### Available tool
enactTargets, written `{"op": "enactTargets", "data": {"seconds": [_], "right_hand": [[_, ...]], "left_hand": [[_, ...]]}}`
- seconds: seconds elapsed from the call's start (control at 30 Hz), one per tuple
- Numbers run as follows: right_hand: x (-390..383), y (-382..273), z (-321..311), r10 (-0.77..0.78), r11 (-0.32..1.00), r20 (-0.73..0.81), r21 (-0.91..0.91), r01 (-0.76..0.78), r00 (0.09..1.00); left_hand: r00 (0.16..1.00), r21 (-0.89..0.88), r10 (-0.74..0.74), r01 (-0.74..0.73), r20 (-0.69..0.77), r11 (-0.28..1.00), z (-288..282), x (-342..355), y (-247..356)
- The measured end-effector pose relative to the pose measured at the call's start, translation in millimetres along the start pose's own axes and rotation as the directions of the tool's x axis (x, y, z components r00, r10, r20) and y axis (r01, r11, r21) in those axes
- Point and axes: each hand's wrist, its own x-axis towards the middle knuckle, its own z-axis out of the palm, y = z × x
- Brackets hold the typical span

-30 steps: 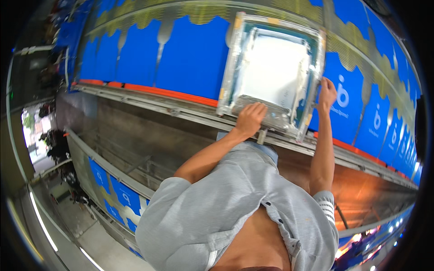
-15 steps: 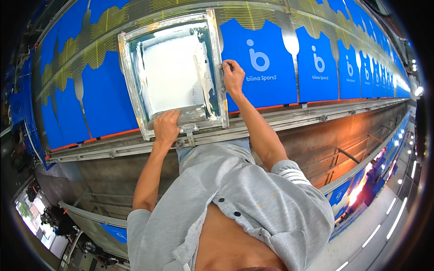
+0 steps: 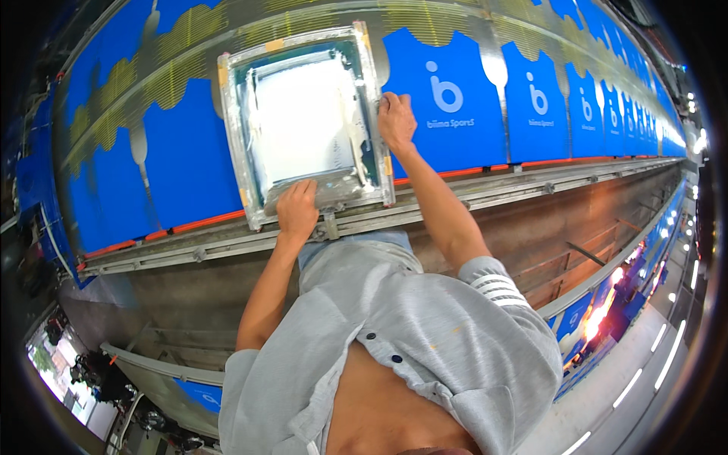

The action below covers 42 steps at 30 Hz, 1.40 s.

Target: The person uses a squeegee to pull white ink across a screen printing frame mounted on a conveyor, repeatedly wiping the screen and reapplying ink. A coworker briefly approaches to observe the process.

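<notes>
The left hand (image 3: 298, 211) still grips the grey scraper (image 3: 334, 189); the right hand (image 3: 398, 122) still pinches the frame (image 3: 238, 140), so it looks held steady.

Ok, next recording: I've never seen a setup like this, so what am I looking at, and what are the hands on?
No robot here: a person works bare-handed. The view is from a fisheye camera on their head, looking down, so straight edges bend. The left hand curls over the near edge of a framed screen, beside a grey bar; the right hand grips its right side. White material fills most of the screen. Blue fabric pieces line the long surface, those on the right bearing a pale print. A metal rail runs along the near side.
</notes>
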Motion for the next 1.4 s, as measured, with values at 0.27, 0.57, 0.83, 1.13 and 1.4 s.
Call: {"op": "enactTargets", "data": {"seconds": [0.27, 0.57, 0.83, 1.13, 1.4], "right_hand": [[-2, -98, -3, -0.422, 0.613, 0.726, -0.213, 0.761, 0.544], [162, -130, 73, -0.611, 0.613, 0.556, -0.116, 0.781, 0.563], [53, -98, 38, -0.687, 0.619, 0.473, -0.017, 0.785, 0.552], [-111, -50, -24, -0.632, 0.674, 0.545, 0.035, 0.738, 0.551], [-61, -52, -45, -0.434, 0.896, 0.573, 0.350, 0.271, 0.695]], "left_hand": [[0.934, 0.076, -0.082, 0.059, 0.348, 0.995, -19, 141, -42], [0.959, 0.182, -0.123, 0.077, 0.255, 0.980, -30, 292, -151], [0.969, 0.086, -0.106, 0.088, 0.225, 0.992, -20, 187, -119], [0.983, -0.022, -0.092, 0.097, 0.157, 0.995, -15, 11, -53], [0.740, 0.156, -0.204, 0.135, 0.641, 0.978, -13, 65, -22]]}}
